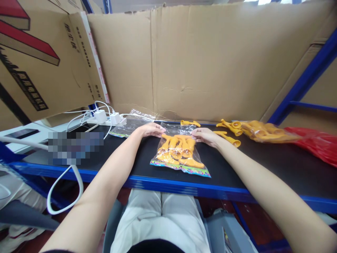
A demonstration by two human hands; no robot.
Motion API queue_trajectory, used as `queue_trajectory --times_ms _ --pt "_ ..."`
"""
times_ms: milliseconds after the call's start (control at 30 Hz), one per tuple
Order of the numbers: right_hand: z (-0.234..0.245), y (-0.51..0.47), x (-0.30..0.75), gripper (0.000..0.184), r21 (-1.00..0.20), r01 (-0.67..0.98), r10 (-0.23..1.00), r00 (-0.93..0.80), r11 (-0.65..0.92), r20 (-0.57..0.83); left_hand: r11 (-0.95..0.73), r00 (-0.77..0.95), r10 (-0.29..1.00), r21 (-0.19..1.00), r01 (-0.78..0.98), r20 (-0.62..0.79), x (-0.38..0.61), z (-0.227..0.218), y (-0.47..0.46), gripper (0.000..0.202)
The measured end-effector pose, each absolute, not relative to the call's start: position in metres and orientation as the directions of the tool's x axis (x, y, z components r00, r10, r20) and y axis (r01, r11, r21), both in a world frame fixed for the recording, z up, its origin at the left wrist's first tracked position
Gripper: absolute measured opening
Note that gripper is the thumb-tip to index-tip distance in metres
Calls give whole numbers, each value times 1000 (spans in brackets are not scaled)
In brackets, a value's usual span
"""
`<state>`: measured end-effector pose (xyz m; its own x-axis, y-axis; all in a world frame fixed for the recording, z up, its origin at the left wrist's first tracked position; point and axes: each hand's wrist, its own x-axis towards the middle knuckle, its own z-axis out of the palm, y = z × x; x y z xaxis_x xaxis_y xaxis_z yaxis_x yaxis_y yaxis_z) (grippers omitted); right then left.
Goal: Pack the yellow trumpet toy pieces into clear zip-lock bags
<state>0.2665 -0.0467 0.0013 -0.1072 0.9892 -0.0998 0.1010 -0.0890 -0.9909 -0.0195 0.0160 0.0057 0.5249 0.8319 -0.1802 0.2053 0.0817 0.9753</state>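
Wears pale, off-white trousers [162, 218], loose across the lap and softly creased, with folds near the waist. Shows a black top [155, 247] too, only as a plain curved edge at the bottom of the view. Has a dark sleeve [58, 251] on the left arm [110, 175], just a sliver, leaving much of the arm uncovered. Goes bare at left hand [152, 130] and right hand [206, 136], slim-fingered.

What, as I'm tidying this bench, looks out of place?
A white cable loop hangs over the blue front edge, at the left, where it might snag. Several yellow pieces also lie loose, beyond and right of the nearest filled bag.
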Motion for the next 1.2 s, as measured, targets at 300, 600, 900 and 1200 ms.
queue_trajectory --times_ms 300,600,900,1200 --pt "4 -47 268 12 -992 80 984 -145 -92 -103 135 528 815 964 228 -239 -29 12 11 27" --pt "0 -44 270 12 -997 61 983 -172 -48 -58 150 502 829 963 224 -245 -31 9 15 19" --pt "0 -45 267 10 -987 157 981 -195 31 0 149 495 831 958 245 -256 -29 9 16 13" --pt "-1 -37 267 14 -733 624 958 -245 272 147 -56 423 898 922 383 -122 -9 13 8 19"
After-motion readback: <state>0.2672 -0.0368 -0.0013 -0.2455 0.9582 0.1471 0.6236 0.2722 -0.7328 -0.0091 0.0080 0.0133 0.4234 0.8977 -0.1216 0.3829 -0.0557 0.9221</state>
